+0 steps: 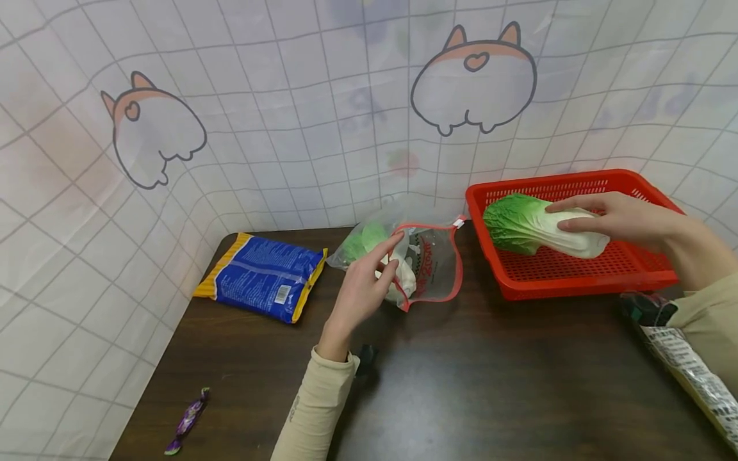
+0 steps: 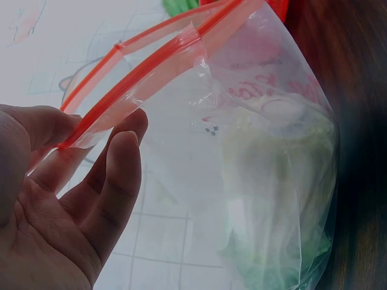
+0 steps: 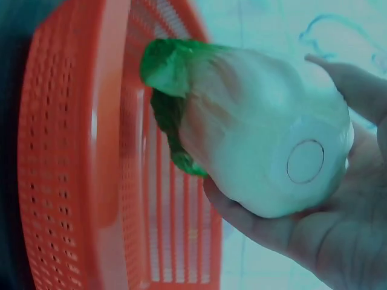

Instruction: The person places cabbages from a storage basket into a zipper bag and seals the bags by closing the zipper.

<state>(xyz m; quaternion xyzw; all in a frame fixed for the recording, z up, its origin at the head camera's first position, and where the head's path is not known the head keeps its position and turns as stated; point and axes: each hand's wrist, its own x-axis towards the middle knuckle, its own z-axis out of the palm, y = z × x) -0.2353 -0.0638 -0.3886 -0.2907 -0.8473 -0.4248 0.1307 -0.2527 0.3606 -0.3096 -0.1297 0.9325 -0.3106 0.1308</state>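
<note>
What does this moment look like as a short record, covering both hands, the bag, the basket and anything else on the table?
left hand: pinches the bag at its red rim
right hand: holds a cabbage at the basket
bag: clear, open, what looks like another cabbage inside
basket: red, right of the bag
also on table: blue packet, purple candy, both left

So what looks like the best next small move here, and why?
Probably lift the held cabbage clear of the red basket toward the plastic bag: the right hand grips it by the white end, its leafy end points bagward, and the left hand pinches the bag's edge, its mouth parted.
</note>
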